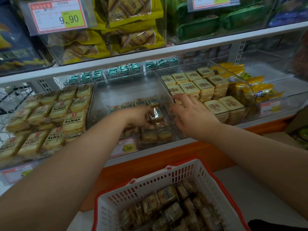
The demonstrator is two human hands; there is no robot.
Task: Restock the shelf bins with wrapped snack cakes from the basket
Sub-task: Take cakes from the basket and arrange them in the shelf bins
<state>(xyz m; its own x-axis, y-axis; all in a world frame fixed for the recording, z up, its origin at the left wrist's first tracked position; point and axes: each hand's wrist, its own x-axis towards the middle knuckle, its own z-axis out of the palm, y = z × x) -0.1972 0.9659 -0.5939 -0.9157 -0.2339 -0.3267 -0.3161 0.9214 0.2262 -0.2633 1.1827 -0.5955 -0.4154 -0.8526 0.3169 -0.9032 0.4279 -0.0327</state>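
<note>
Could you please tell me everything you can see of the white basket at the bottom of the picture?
The basket looks like white plastic, with slotted walls and a red rim and red handle fittings. It sits upright below the shelf, in front of the orange shelf base, its lower part cut off by the frame. Inside lie many wrapped snack cakes, piled loosely at mixed angles. Neither hand touches it; both arms reach over it toward the bins.
</note>
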